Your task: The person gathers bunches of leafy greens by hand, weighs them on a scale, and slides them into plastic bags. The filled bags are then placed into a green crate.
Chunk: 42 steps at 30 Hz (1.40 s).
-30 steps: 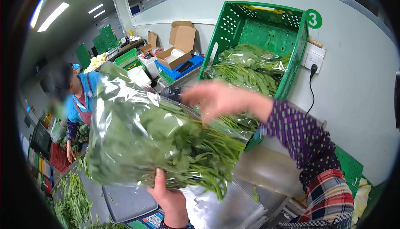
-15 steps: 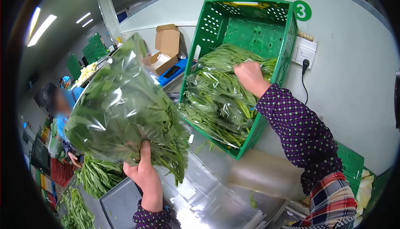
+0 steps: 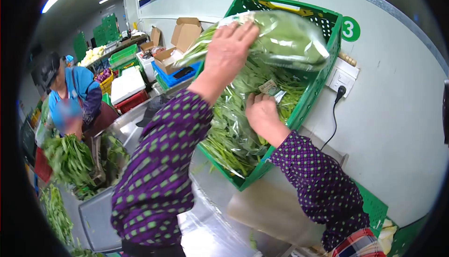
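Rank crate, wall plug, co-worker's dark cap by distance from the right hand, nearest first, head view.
1. Crate: directly below the right hand.
2. Plug: to the right, outside the crate.
3. Cap: far left, background.

Crate green, handle strip yellow. Upper bag clear, leaves inside mid-green, stems lighter green. Lower bags also clear over green, label beige. Left sleeve purple, dotted pale green; right sleeve same pattern. Plaid cloth red, white, dark blue. Wall off-white; sign green, numeral white. Plug black. Box brown. Co-worker's vest bright blue, cap dark. Tray grey.
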Tool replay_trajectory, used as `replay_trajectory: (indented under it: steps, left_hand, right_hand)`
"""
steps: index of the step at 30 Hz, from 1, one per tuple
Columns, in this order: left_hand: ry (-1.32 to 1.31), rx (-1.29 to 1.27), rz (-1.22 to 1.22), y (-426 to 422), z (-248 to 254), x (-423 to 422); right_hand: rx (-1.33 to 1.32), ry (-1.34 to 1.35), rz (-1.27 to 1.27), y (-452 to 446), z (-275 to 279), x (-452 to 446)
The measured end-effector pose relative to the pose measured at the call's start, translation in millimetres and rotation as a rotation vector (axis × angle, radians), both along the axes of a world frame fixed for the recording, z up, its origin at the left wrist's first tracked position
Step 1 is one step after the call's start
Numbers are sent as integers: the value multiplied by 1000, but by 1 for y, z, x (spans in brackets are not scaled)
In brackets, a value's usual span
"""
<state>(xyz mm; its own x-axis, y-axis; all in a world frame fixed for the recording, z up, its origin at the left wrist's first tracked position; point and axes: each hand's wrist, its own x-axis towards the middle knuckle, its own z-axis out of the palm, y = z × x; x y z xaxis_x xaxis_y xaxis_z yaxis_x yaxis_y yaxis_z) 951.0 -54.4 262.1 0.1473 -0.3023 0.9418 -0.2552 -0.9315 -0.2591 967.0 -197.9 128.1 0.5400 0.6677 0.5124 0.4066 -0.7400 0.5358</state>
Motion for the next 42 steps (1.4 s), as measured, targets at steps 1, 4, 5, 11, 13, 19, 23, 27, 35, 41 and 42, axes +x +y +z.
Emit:
replay_trajectory:
  steps: [1,4,5,11,13,19,23,27,35,41,42]
  left_hand:
    - [125,86,136,-6,-16,24]
    - [494,56,268,-34,-71,62]
    - [726,-51,284,-42,-91,69]
    - [538,-331,-27,-20,-111,60]
    - [473,-457,-20,-18,-108,31]
    - [686,-611,-63,-8,-183,-192]
    - [788,-792,38,-34,-237,-395]
    - [916,-1003,401,-62,-276,-562]
    - [898,-1151,548,-90,-290,-640]
    - [669,-1352,877,-66,-308,-730]
    - [652,-1459,1008,-56,-302,-752]
  right_hand:
    - [50,22,24,1,-2,2]
    - [209,-9,132,0,0,0]
    - [152,81,121,-5,1,-1]
    - [129,30,97,0,-2,-1]
    - [112,50,114,-1,1,1]
    - [179,35,154,-3,4,9]
    - [349,364,746,-32,0,-117]
    - [99,1030,445,-103,-75,-256]
    - [472,434,66,-219,-167,-201]
    - [989,1241,-464,-290,-191,-191]
    - [989,1230,-468,-289,-191,-199]
